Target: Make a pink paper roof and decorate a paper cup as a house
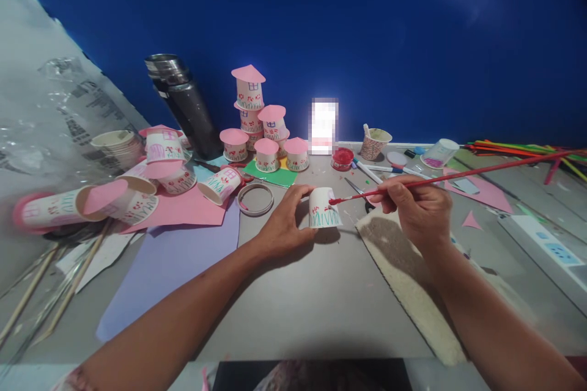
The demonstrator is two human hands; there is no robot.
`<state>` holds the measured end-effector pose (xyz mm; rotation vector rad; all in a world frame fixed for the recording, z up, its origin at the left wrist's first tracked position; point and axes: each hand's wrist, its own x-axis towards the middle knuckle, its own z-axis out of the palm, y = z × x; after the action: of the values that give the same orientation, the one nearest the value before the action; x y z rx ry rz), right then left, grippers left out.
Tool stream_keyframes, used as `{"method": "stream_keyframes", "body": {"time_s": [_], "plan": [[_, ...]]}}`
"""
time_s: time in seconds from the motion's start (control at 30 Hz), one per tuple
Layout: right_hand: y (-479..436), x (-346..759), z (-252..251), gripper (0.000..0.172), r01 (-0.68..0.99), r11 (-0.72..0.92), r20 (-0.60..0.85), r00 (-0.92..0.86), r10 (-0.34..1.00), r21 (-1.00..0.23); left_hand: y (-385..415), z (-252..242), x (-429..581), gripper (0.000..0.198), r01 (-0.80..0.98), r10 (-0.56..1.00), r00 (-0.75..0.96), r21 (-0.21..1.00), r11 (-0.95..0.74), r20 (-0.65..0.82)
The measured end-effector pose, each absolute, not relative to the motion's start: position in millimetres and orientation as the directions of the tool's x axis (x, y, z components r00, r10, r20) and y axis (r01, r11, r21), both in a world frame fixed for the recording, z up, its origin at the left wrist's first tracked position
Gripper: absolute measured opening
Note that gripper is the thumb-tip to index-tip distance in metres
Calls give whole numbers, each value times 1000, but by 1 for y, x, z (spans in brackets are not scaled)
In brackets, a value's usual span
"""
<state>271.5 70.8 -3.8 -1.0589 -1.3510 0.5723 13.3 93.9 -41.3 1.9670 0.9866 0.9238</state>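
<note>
A white paper cup (pixel 323 208) painted with green grass strokes and red flowers stands upside down on the table. My left hand (pixel 290 217) grips its left side, thumb low and fingers at the back. In my right hand (pixel 415 204) is a long red paintbrush (pixel 440 178), pinched near its bristle end, its handle reaching far to the right. The brush's red tip meets the cup's wall or lies right in front of it. Behind the cup sits a small tub of red paint (pixel 342 159).
Finished-looking cup houses with pink cone roofs (pixel 248 75) are stacked at the back; several more lie at left. Nearby are a black flask (pixel 186 107), a tape roll (pixel 255 199), scissors (pixel 368 205), a cloth (pixel 403 275), a lit screen (pixel 323 126) and a power strip (pixel 548 253).
</note>
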Motion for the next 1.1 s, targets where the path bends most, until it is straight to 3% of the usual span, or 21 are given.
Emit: {"method": "stream_keyframes", "body": {"time_s": [0.3, 1.1], "plan": [[69, 269, -2, 26, 258, 466, 506, 117, 854, -846, 94, -43, 12, 65, 329, 828, 479, 815, -477, 291], [71, 276, -2, 27, 230, 466, 503, 143, 852, -855, 94, -41, 13, 67, 313, 843, 468, 843, -438, 264]]}}
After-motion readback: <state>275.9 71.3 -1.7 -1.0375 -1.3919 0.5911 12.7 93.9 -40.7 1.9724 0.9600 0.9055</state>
